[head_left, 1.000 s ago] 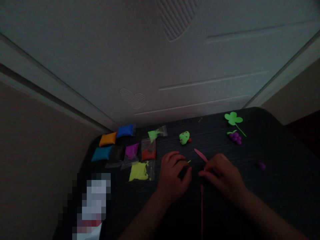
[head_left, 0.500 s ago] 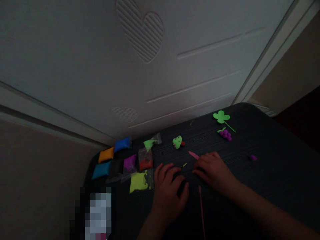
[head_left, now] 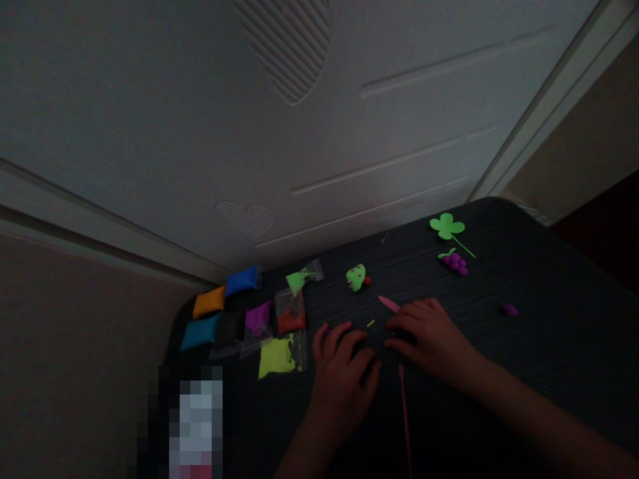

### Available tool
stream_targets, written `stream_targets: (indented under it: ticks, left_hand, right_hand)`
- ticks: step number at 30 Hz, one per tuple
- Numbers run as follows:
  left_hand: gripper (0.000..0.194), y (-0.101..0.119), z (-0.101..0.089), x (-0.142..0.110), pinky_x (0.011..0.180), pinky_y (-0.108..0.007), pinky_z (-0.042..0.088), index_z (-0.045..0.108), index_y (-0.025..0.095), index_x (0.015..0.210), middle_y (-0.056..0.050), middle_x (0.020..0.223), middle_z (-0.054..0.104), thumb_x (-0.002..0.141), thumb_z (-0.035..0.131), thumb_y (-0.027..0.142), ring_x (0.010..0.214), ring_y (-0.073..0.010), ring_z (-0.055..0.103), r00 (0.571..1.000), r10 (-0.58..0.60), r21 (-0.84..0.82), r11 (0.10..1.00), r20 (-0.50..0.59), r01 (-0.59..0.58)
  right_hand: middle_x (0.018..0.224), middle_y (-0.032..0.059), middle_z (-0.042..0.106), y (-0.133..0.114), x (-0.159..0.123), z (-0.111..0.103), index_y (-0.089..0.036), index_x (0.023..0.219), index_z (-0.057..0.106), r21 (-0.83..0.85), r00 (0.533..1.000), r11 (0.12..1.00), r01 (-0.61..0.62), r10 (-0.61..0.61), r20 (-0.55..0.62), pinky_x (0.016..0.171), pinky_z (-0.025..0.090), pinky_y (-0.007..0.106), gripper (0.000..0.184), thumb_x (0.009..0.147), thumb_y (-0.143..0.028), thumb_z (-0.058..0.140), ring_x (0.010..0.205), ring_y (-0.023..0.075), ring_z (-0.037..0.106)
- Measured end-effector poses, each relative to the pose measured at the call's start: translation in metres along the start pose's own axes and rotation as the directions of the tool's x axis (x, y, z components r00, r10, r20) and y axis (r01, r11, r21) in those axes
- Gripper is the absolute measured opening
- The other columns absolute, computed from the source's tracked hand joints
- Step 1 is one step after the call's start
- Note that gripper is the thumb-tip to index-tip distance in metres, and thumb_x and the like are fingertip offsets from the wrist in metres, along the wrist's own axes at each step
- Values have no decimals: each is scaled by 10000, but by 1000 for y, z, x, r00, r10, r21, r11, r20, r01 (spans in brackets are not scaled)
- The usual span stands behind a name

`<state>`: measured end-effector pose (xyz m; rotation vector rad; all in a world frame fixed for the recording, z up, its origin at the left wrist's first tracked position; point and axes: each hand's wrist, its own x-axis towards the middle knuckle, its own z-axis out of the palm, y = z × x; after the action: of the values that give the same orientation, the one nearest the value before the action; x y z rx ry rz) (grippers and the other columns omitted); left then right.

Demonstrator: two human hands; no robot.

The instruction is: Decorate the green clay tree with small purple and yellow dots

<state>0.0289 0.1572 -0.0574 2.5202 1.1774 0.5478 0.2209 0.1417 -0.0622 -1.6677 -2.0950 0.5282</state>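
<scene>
My left hand (head_left: 344,376) rests palm down with its fingers spread and bent on the dark table. A small purple bit (head_left: 328,330) shows by its fingertips. To its right, my right hand (head_left: 432,336) is lowered to the table with thumb and fingers apart. A pink modelling tool (head_left: 387,304) lies partly hidden behind its fingers. Between the hands is a short yellow-green strip (head_left: 370,324) of clay. Nearer to me lies a thin pink stick tool (head_left: 405,412). Beyond the hands sits a green clay tree (head_left: 356,277) with pink dots and a red trunk.
On the left lie several clay packets, among them a yellow one (head_left: 276,357), a red one (head_left: 291,320) and a blue one (head_left: 241,282). A green clover (head_left: 446,227), purple clay grapes (head_left: 454,262) and a purple lump (head_left: 510,310) are at right. Behind stands a white panel (head_left: 190,133).
The view has shifted a little. My left hand has slid slightly to the right, and a purple bit now shows by its fingertips. My right hand stays nearly in place.
</scene>
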Motion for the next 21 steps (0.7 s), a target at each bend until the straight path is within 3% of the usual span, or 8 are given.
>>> stream_targets:
  ticks: [15, 21]
  left_hand:
    - [91, -10, 1, -1, 952, -498, 258, 634, 243, 780, -13, 916, 623, 736, 567, 200, 1027, -220, 466, 994, -29, -87, 996, -107, 20]
    - [96, -13, 0, -2, 949, -490, 262, 634, 247, 781, -4, 910, 625, 729, 575, 192, 1030, -211, 467, 987, -51, -132, 991, -152, 31]
  right_hand:
    - [846, 22, 602, 0, 2, -7, -205, 875, 585, 26, 998, 999, -39, 41, -54, 750, 313, 330, 156, 838, -261, 444, 819, 153, 520]
    - [863, 18, 596, 2, 2, -9, -222, 904, 597, -23, 999, 1000, 6, -7, -44, 733, 317, 325, 156, 813, -242, 473, 811, 149, 520]
